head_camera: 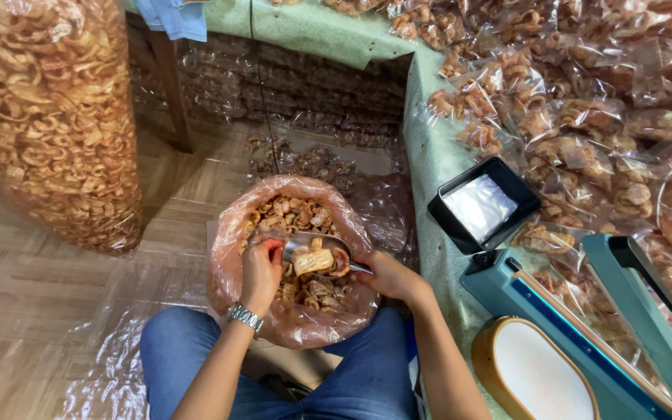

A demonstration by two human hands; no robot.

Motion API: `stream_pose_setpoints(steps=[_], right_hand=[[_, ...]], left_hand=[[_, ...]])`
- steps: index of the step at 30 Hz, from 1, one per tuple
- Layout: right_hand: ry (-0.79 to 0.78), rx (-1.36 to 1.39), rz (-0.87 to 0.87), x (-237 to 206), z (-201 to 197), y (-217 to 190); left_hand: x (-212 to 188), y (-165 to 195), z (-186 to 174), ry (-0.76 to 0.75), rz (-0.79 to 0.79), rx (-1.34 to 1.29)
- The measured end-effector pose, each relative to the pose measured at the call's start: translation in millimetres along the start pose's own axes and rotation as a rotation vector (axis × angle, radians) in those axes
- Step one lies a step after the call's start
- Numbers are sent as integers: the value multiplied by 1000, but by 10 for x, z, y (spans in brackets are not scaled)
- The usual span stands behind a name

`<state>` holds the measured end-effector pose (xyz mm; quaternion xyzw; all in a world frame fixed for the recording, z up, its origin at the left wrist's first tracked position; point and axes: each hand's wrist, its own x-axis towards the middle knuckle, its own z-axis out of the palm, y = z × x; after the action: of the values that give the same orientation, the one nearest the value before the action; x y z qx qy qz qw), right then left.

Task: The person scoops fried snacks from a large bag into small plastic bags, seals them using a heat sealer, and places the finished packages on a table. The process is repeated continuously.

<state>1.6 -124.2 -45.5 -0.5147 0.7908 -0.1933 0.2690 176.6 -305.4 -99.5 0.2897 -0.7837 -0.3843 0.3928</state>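
Observation:
A large clear plastic bag [231, 233] of fried snack pieces [289, 214] stands open on the floor between my knees. My right hand [386, 274] grips the handle of a metal scoop [316, 247] that lies over the bag's mouth with a few snack pieces in it. My left hand [262, 268], with a metal watch on its wrist, reaches into the bag beside the scoop's bowl and seems to pinch the thin film of a small clear bag against the scoop; that film is hard to make out.
A tall bag of snacks [44, 117] stands on the wooden floor at left. On the green-covered table [429, 155] at right lie many small packed snack bags [585, 117], a black tray [480, 204], a teal heat sealer [585, 311] and a scale [538, 373].

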Motion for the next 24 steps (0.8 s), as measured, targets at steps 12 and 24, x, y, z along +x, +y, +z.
stream_pose_setpoints(steps=[12,24], right_hand=[[-107,-407,172,74,-115,-475],[-142,-608,187,269,-257,-556]], left_hand=[[-45,84,70,-84,19,174],[-17,148,218,-138,-100,140]])
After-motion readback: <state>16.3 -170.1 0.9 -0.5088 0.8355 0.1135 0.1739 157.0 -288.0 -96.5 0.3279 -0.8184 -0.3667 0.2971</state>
